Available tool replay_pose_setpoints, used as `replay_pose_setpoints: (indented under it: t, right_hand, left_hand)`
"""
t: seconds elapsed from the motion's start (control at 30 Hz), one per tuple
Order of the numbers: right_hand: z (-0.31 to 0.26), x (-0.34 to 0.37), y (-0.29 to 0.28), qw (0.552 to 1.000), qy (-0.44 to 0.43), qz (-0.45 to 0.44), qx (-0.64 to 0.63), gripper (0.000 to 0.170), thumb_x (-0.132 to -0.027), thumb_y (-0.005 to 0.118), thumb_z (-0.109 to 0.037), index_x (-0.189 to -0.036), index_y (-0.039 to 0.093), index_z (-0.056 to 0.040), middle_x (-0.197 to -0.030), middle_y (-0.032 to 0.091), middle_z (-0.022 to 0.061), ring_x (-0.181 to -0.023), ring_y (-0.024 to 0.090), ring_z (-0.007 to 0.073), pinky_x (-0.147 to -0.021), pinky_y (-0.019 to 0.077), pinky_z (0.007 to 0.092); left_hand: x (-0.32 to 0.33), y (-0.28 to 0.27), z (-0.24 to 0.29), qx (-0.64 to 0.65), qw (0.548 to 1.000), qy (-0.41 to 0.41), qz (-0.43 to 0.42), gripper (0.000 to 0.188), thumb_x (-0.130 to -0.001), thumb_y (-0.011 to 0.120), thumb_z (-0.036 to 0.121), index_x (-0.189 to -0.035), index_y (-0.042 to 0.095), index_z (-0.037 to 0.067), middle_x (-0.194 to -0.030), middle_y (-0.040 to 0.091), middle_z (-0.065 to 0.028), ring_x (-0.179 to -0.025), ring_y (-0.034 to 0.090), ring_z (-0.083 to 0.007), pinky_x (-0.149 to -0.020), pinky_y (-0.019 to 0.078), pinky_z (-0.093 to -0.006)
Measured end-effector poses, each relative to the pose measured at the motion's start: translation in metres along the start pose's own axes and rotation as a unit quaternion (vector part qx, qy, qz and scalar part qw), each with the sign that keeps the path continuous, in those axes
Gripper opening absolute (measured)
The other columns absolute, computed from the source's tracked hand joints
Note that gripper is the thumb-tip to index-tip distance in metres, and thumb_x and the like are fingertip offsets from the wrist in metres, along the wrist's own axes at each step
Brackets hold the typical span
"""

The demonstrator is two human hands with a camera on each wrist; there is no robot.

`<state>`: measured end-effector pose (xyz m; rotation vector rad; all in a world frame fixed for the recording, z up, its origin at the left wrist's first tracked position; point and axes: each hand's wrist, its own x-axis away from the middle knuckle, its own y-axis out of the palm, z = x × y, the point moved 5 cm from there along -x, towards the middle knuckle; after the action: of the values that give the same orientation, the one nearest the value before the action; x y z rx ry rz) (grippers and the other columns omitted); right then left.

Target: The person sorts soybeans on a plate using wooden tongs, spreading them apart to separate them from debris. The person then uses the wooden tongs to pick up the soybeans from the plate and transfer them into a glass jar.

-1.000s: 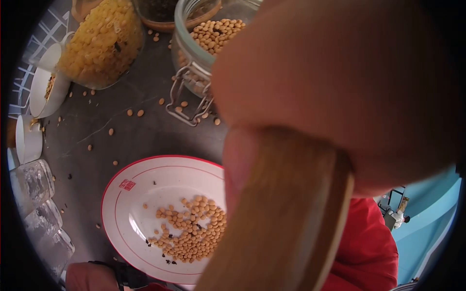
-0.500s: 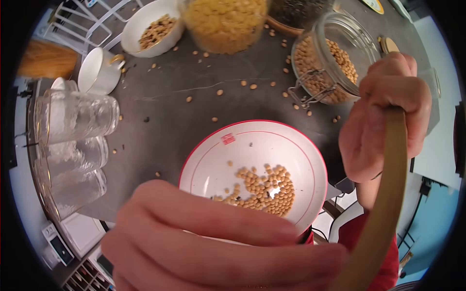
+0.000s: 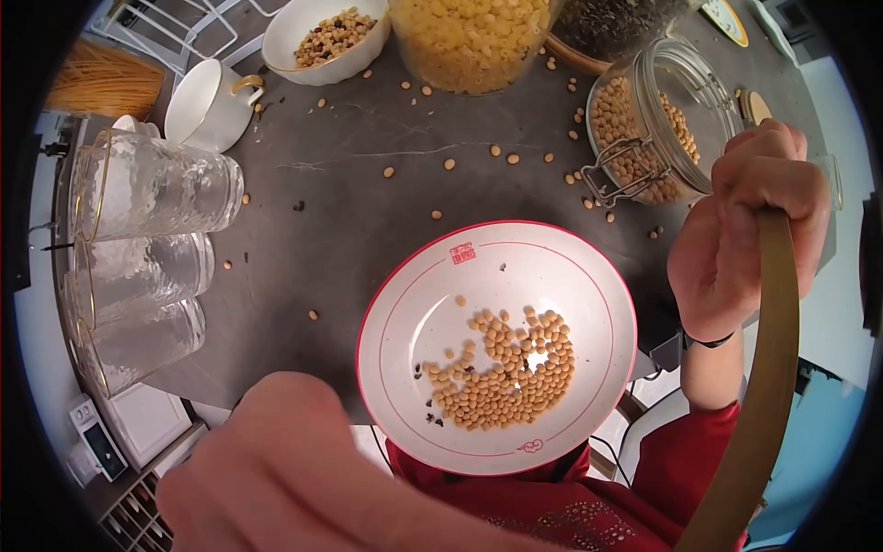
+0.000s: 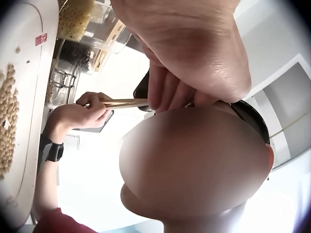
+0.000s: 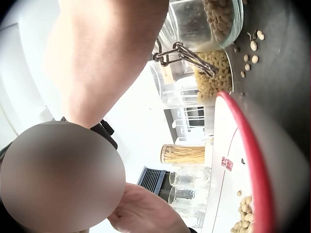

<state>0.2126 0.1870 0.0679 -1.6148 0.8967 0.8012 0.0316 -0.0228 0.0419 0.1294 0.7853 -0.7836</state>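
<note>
At the right of the head view my right hand [image 3: 750,230] grips a light wooden tool [image 3: 774,350], a flat strip that runs down past the camera. The left wrist view shows that tool [image 4: 124,103] as two slim prongs reaching toward the head. My left hand [image 3: 267,469] is raised close to the lens. Its fingers [image 4: 167,92] lie at the forehead, beside the tool's far end; their tips are hidden, and I cannot tell whether they hold anything. Below both hands sits a red-rimmed white plate [image 3: 432,276] with soybeans [image 3: 510,391] and dark bits.
Behind the plate a clip-top glass jar [image 3: 635,138] of soybeans leans on its side. A pasta jar [image 3: 469,46], a white bowl [image 3: 317,64] and a white cup [image 3: 202,106] stand farther back. Several glasses [image 3: 161,184] line the left edge. Loose beans [image 3: 449,165] dot the grey table.
The head view has swung, bringing the whole plate and glasses into sight. My right hand has gone from filling the lens to the right, still gripping the wooden tool. My left hand has risen close to the camera.
</note>
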Motion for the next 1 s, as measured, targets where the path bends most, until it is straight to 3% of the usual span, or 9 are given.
replay_pose_setpoints:
  t: [0.13,0.2,0.47,0.53,0.6,0.8,0.83,0.9,1.0]
  right_hand:
    - [0.003,0.001,-0.004,1.0,-0.019,-0.009,-0.018,0.01,-0.088,0.053,-0.013,-0.088,0.049,-0.004,-0.067,0.048,0.0081,-0.065,0.038,0.0177,-0.07,0.0351,0.0352]
    - [0.0,-0.001,0.001,0.995,0.067,0.004,-0.067,0.012,-0.089,0.055,-0.015,-0.088,0.049,-0.0043,-0.068,0.048,0.0081,-0.067,0.038,0.0177,-0.069,0.0342,0.0345]
    - [0.007,0.001,-0.004,1.0,-0.019,-0.016,-0.007,0.013,-0.09,0.056,-0.015,-0.088,0.049,-0.004,-0.07,0.048,0.0082,-0.068,0.04,0.0186,-0.072,0.036,0.0363]
    - [0.008,0.005,-0.006,1.0,-0.013,-0.006,0.018,0.007,-0.086,0.052,-0.01,-0.086,0.049,-0.0039,-0.069,0.049,0.0084,-0.067,0.042,0.0194,-0.073,0.0376,0.0379]
    - [0.01,0.001,-0.009,0.996,-0.062,0.061,-0.017,0.017,-0.075,0.066,-0.012,-0.076,0.057,0.0017,-0.064,0.052,0.0065,-0.052,0.046,0.0192,-0.063,0.036,0.0358]
    - [0.003,-0.005,-0.008,0.996,-0.05,0.069,0.022,0.021,-0.082,0.061,-0.018,-0.074,0.056,0.001,-0.064,0.051,0.0086,-0.054,0.045,0.0233,-0.062,0.036,0.0345]
    - [0.001,-0.005,-0.008,0.997,-0.045,0.061,0.029,0.011,-0.081,0.054,-0.01,-0.078,0.053,0.0003,-0.065,0.05,0.0085,-0.058,0.042,0.0203,-0.066,0.036,0.0366]
    - [0.002,-0.008,-0.004,0.997,-0.029,0.055,0.047,0.003,-0.08,0.048,-0.001,-0.082,0.051,0.0001,-0.067,0.051,0.0084,-0.063,0.042,0.0175,-0.072,0.0374,0.0373]
    - [0.005,-0.007,-0.005,0.995,-0.039,0.065,0.061,0.001,-0.081,0.052,-0.001,-0.082,0.052,-0.0002,-0.069,0.054,0.0091,-0.063,0.045,0.0179,-0.071,0.0394,0.035]
  left_hand:
    - [-0.004,0.015,-0.013,0.02,0.999,0.029,-0.008,0.017,-0.104,0.045,0.021,-0.091,0.052,0.012,-0.073,0.066,-0.0074,-0.063,0.063,-0.0194,-0.065,0.0489,-0.0328]
    - [0.001,0.004,-0.007,-0.008,0.999,0.023,-0.02,0.016,-0.104,0.044,0.021,-0.093,0.051,0.011,-0.073,0.067,-0.0086,-0.064,0.063,-0.0207,-0.066,0.049,-0.0334]
    - [-0.012,0.002,-0.004,-0.031,0.994,0.096,-0.04,0.014,-0.105,0.043,0.019,-0.1,0.049,0.007,-0.076,0.069,-0.0134,-0.068,0.066,-0.0259,-0.068,0.0496,-0.0359]
    - [-0.014,0.002,0.0,-0.036,0.992,0.11,-0.057,0.014,-0.105,0.042,0.018,-0.102,0.049,0.006,-0.077,0.069,-0.0146,-0.069,0.067,-0.0272,-0.068,0.0498,-0.0366]
    - [-0.021,0.003,-0.001,-0.036,0.989,0.129,-0.064,0.014,-0.105,0.042,0.018,-0.104,0.048,0.005,-0.077,0.07,-0.0158,-0.069,0.068,-0.0285,-0.069,0.0499,-0.0372]
    - [-0.03,-0.007,-0.002,-0.046,0.98,0.176,-0.075,0.016,-0.105,0.041,0.017,-0.109,0.047,0.002,-0.079,0.071,-0.0194,-0.072,0.07,-0.0325,-0.07,0.0504,-0.0391]
    - [-0.035,-0.005,0.005,-0.048,0.979,0.182,-0.077,0.016,-0.105,0.04,0.016,-0.11,0.047,0.002,-0.08,0.072,-0.02,-0.073,0.07,-0.0331,-0.071,0.0505,-0.0394]
    - [-0.043,-0.008,-0.022,0.105,0.988,0.108,-0.032,0.024,-0.107,0.043,0.017,-0.105,0.055,-0.004,-0.084,0.073,-0.0207,-0.071,0.072,-0.0265,-0.065,0.055,-0.0328]
    - [-0.046,-0.005,-0.043,0.122,0.991,0.057,-0.005,0.029,-0.106,0.041,0.017,-0.098,0.059,-0.005,-0.079,0.072,-0.0165,-0.065,0.069,-0.0197,-0.059,0.0531,-0.0286]
